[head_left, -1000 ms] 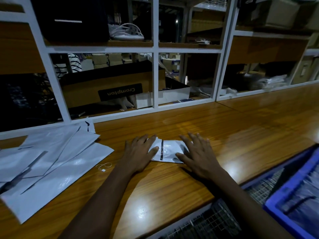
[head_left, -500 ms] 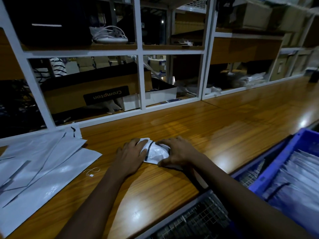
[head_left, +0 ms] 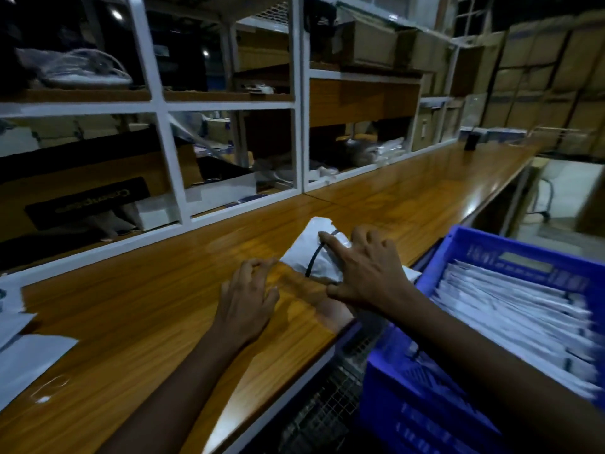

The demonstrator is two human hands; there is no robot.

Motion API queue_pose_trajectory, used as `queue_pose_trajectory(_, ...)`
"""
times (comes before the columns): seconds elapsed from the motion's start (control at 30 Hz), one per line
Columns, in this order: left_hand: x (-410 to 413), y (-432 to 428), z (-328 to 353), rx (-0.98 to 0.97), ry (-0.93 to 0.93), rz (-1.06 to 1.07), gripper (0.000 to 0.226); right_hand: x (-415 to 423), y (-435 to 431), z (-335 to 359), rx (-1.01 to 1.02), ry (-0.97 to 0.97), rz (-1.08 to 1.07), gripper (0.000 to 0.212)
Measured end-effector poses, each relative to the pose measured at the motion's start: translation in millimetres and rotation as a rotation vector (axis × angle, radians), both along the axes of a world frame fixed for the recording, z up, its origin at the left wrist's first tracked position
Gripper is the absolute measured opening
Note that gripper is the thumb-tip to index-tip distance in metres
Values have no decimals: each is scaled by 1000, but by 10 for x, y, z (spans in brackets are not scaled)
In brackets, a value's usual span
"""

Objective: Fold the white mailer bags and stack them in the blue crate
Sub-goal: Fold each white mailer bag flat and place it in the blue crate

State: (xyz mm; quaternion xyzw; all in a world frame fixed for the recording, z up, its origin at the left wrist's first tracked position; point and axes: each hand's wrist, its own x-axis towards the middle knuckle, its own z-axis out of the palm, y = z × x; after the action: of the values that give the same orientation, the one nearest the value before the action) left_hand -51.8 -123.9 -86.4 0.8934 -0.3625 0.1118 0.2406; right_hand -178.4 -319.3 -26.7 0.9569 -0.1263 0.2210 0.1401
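Moved to the right along the counter since the earlier frames, closer to the crate: right hand (head_left: 366, 270) gripping the small folded white plastic mailer bag with a black strip (head_left: 312, 257), fingers curled over its top, thumb at its near edge. Left hand (head_left: 245, 299) just beside the bag's left corner, holding nothing, fingers loosely bent over the glossy brown wooden counter (head_left: 147, 309); touching it or not, cannot tell. Just right of the bag, below the counter's edge, blue perforated plastic crate (head_left: 484, 253) with a row of folded white mailer bags (head_left: 510, 316) inside. Far left on the counter, flat unfolded white mailer bags (head_left: 29, 358). Behind, white metal shelf frame (head_left: 163, 149) holding a brown cardboard box (head_left: 82, 178).
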Motion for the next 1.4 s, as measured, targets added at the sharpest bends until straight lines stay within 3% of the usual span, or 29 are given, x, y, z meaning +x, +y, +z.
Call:
queue_pose_trajectory(0.17, -156, -779, -38, 66, -54, -140, 52, -672, -574, -153, 72, -159, -183, 101)
queue_pose_trajectory(0.3, -304, -1377, -57, 195, -86, -250, 50, -1189, -837, -323, 226, -26, -412, 112)
queue_pose_trajectory(0.47, -333, -1803, -91, 326, -44, -313, 45, -1671, -1097, -594, 174, 54, -538, 115)
queue_pose_trajectory(0.67, -233, -1780, -193, 292, -45, -355, 47, -1910, -1130, -913, 45, 147, -488, 132)
queue_pose_trajectory(0.97, -247, -1733, -181, 265, -39, -366, 45, -1746, -1085, -1347, 157, 492, -450, 141)
queue_pose_trajectory(1.17, -261, -1707, -171, 269, -57, -379, 45, -1706, -1123, -1420, 226, 523, -472, 125)
queue_pose_trajectory(1.4, -249, -1716, -176, 276, -63, -385, 46, -1648, -1273, -1354, 234, 530, -462, 136)
